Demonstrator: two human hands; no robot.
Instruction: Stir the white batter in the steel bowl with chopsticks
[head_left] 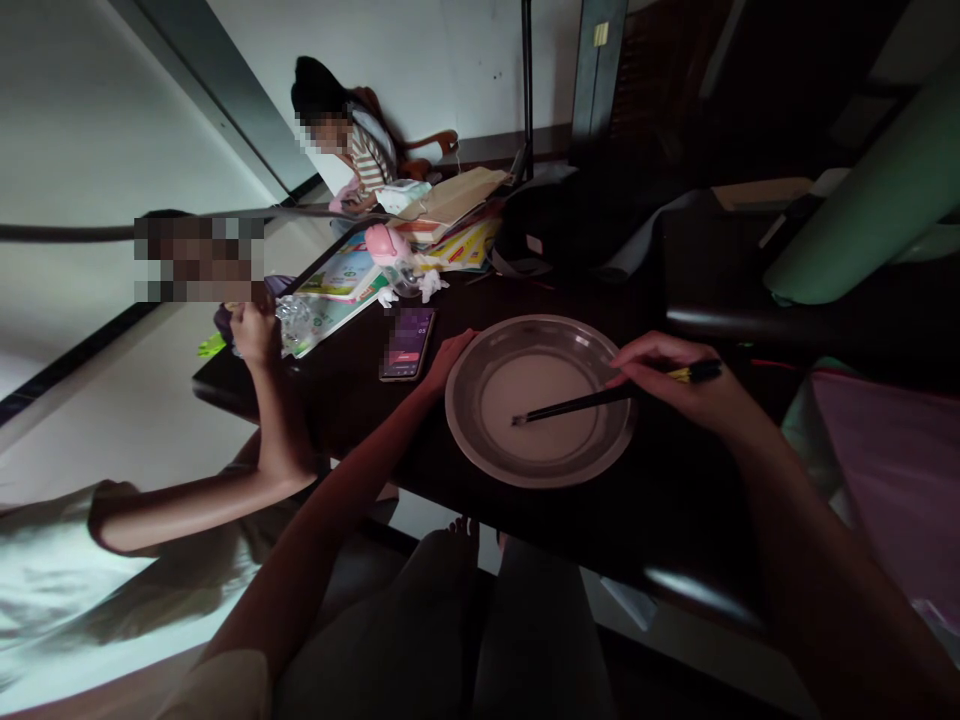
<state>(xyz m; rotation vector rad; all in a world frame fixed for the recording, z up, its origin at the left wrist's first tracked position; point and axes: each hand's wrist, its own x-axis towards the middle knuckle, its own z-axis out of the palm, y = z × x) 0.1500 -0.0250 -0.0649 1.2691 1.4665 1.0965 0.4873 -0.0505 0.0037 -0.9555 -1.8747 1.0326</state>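
Observation:
A round, shallow metal basin [465, 440] stands on the dark table, with a pale, cloudy-looking inside. My right hand [675, 385] is closed round black chopsticks [570, 405] with yellow marks near the upper end. They slant over the right rim, and their tips are above the basin's middle. Whether the tips touch the bottom I cannot tell. Against the outer left side of the rim lies my left hand [450, 362], fingers stretched forward along it; its thumb is hidden. Just left of that hand is a lit phone [409, 343], face up.
Beyond the phone lie books [341, 275], a pink-lidded bottle [386, 250], crumpled tissues [431, 285] and a paper stack [457, 205]. A dark bag [555, 220] is behind the basin. One person [255, 430] sits close on the left, another [367, 150] farther back.

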